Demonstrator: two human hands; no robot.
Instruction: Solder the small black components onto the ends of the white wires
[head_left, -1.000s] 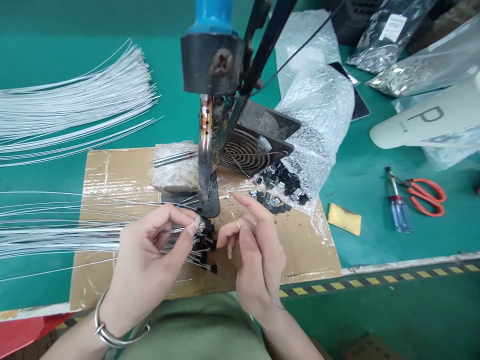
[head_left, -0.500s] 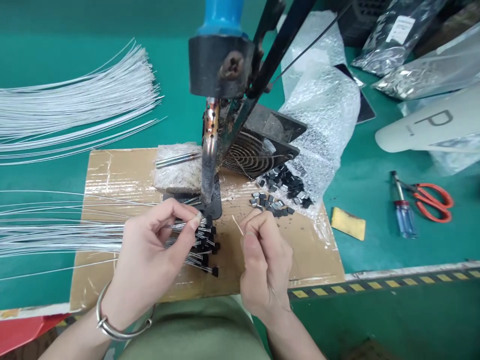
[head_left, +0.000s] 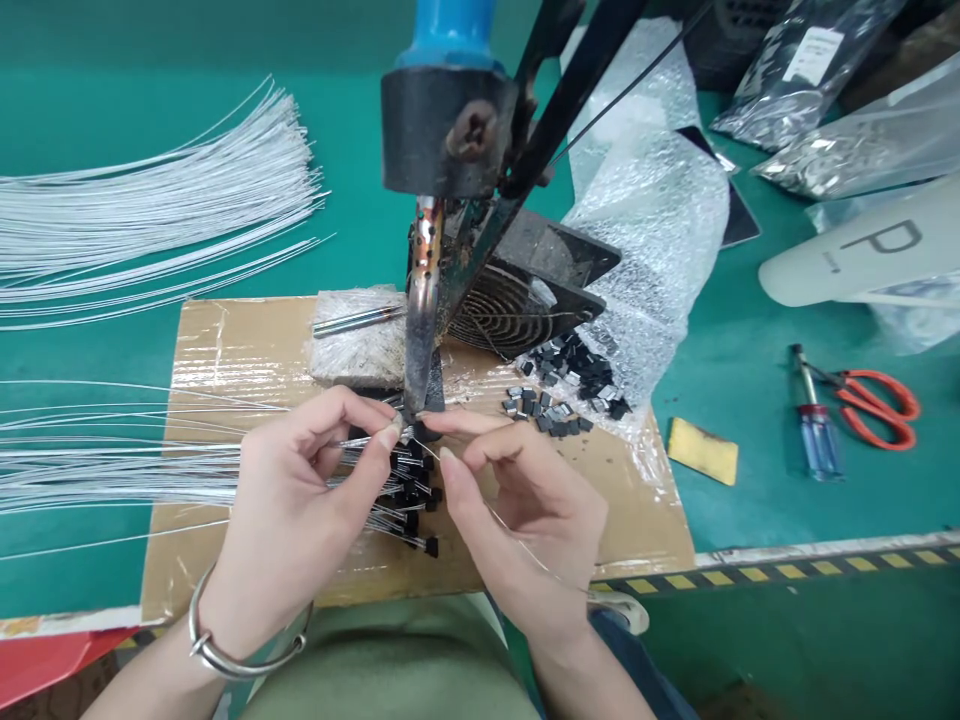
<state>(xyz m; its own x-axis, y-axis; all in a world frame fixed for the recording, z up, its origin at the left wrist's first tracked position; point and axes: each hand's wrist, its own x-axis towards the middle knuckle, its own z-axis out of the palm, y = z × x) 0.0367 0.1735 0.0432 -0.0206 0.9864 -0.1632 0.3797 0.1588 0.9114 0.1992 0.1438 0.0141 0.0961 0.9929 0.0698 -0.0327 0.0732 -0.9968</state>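
My left hand [head_left: 319,485] is closed in a pinch just beneath the tip of an upright soldering iron [head_left: 421,340], gripping what looks like the end of a white wire; the fingertips mostly hide it. My right hand [head_left: 521,500] has come up beside it, index finger stretched toward the iron's tip. A thin solder wire [head_left: 429,450] passes by its thumb and trails along the palm. Below the left fingertips lies a bundle of white wires [head_left: 195,470] with black ends [head_left: 412,490].
Another sheaf of white wires [head_left: 150,215] lies at the back left. A small fan [head_left: 499,305] stands behind the iron. Loose black parts [head_left: 574,375] spill from bubble wrap [head_left: 645,220]. To the right are a yellow sponge [head_left: 703,450], a screwdriver [head_left: 817,430] and red-handled scissors [head_left: 881,405].
My right hand has moved left and up to the iron's tip, its index finger now extended, bringing the solder wire near my left fingertips. My left hand has barely moved.
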